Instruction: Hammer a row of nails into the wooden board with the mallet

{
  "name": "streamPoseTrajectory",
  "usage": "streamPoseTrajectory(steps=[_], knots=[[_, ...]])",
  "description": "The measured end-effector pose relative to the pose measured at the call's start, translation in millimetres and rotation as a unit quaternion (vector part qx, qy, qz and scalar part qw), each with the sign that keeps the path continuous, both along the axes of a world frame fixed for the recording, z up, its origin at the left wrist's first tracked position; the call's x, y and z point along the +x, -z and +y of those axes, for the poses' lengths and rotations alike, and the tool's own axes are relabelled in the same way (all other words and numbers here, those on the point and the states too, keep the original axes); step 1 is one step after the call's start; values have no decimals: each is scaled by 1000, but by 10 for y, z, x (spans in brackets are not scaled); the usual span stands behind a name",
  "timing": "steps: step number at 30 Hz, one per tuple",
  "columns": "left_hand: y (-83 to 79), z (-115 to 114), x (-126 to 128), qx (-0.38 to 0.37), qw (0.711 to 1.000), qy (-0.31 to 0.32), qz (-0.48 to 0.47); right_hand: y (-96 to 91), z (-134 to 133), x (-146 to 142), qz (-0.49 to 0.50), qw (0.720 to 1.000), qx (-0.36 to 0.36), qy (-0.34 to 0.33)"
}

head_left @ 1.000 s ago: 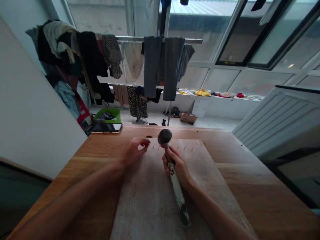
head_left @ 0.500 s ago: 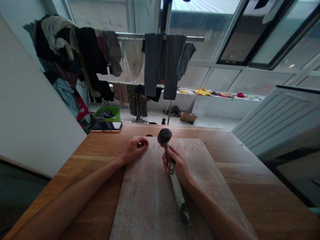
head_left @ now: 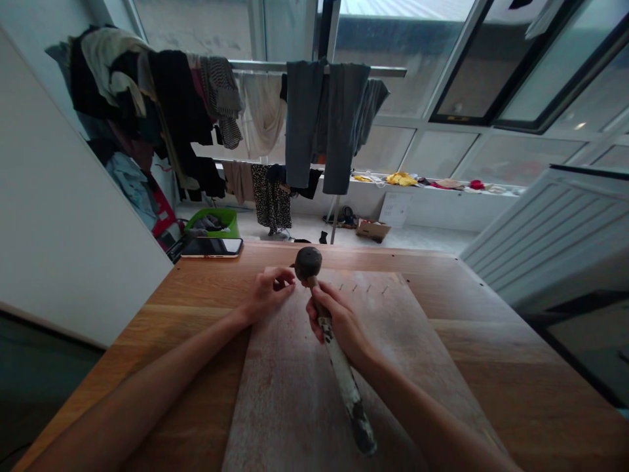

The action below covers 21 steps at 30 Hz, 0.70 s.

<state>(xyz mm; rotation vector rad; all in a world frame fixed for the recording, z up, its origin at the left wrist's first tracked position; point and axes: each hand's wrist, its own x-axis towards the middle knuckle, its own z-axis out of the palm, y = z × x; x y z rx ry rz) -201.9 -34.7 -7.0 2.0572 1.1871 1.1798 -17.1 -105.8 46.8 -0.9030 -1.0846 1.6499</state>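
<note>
Head view: hammer point(head_left: 328, 334), gripped by right hand point(head_left: 339, 322), shifted left toward left hand point(head_left: 268, 295) pinching nail; board point(head_left: 304, 393) beneath, phone point(head_left: 212, 246) beyond.

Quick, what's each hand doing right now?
Left hand: fingers pinched, probably on a small nail; too tiny to see.
Right hand: closed around the hammer.

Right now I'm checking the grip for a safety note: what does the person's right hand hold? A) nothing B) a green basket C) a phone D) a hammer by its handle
D: the right hand is wrapped around the handle of the hammer, its head raised over the board.
</note>
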Motion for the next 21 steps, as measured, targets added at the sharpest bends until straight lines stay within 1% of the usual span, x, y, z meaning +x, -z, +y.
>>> streamPoseTrajectory(steps=[4, 9, 12, 14, 17, 19, 21], knots=[[15, 15, -15, 5, 1000, -8, 2, 42, 34, -96, -24, 1000, 6, -17], [97, 49, -42, 8, 999, -36, 10, 84, 54, -139, -23, 999, -1, -30], [112, 52, -45, 7, 1000, -18, 9, 45, 14, -118, -13, 999, -23, -23], [95, 44, -40, 2, 1000, 6, 6, 1, -60, -60, 22, 999, -38, -8], [59, 30, -30, -11, 1000, 14, 19, -64, -261, 115, 81, 993, -51, 63], [45, 25, -27, -12, 999, 8, 31, -80, -431, 280, 86, 985, -66, 135], [38, 25, -26, -12, 999, 9, 32, -58, -594, 457, 73, 972, -95, 203]])
